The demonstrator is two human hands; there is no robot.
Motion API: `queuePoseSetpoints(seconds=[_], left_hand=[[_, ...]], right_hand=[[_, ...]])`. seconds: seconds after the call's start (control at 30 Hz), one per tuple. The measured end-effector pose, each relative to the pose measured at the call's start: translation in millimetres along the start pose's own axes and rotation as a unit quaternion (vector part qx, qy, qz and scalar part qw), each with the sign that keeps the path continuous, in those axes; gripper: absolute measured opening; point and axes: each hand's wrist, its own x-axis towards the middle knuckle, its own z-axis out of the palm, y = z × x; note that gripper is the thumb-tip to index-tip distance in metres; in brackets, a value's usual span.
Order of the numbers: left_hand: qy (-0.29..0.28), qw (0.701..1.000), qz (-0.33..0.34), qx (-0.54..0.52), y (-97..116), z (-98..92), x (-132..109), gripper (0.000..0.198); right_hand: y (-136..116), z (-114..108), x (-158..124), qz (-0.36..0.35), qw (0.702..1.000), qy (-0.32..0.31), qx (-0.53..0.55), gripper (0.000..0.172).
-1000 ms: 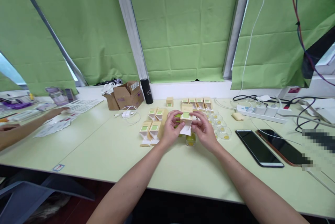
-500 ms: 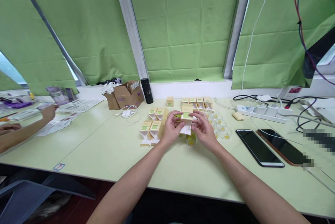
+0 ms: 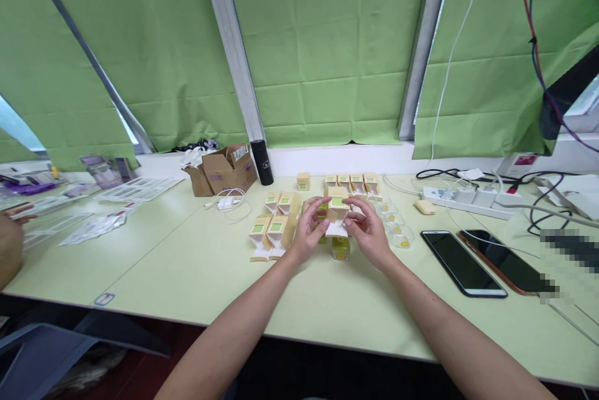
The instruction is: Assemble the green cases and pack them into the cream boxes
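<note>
Between my hands is a small cream cardboard box (image 3: pixel 337 205) with a green window and a white flap folded out toward me. My left hand (image 3: pixel 309 225) grips its left side and my right hand (image 3: pixel 367 230) its right side. Just below the flap, a small clear jar with yellow-green contents (image 3: pixel 341 249) stands on the table. Left of my left hand, several similar boxes with flaps out (image 3: pixel 267 233) stand in a group. Beyond my hands is a row of boxes (image 3: pixel 350 183). Several clear lids with yellow spots (image 3: pixel 397 228) lie right of my right hand.
One box (image 3: pixel 303 181) stands alone at the back. Behind are a brown carton (image 3: pixel 229 169) and a black bottle (image 3: pixel 262 163). To the right lie two phones (image 3: pixel 463 263) and a power strip (image 3: pixel 472 197) with cables. Another person's arm (image 3: pixel 10 244) is at far left.
The box in my hands has shifted slightly right and its flap sits a little higher. The other person's arm at the left has drawn back toward the frame edge.
</note>
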Motion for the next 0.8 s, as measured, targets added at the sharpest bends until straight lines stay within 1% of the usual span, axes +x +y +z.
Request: queuePoseSetpoints(seconds=[0.17,0.33,0.4,0.47,0.63,0.8], left_hand=[[-0.058,0.998,-0.002,-0.006,-0.1,-0.6,-0.9,0.072],[-0.085,0.996,-0.003,0.014,-1.5,1.6,-2.6,0.093],[-0.087,0.996,-0.002,0.033,-1.6,2.4,-3.4,0.097],[-0.082,0.995,-0.002,0.048,-0.3,3.3,-4.1,0.093],[-0.057,0.997,-0.002,0.045,6.0,5.9,-4.7,0.072],[-0.030,0.999,-0.015,0.016,5.7,7.8,-4.1,0.066]], right_hand=[[-1.2,0.0,1.2,0.022,0.999,0.028,0.019,0.035],[0.1,-0.6,1.7,0.032,0.998,0.043,0.015,0.035],[1.5,-1.1,2.0,0.033,0.998,0.048,0.010,0.034],[2.6,-1.3,2.4,0.033,0.998,0.051,0.000,0.033],[3.0,0.5,2.7,0.028,0.998,0.049,-0.020,0.030],[3.0,2.1,1.5,0.033,0.999,0.035,-0.008,0.028]])
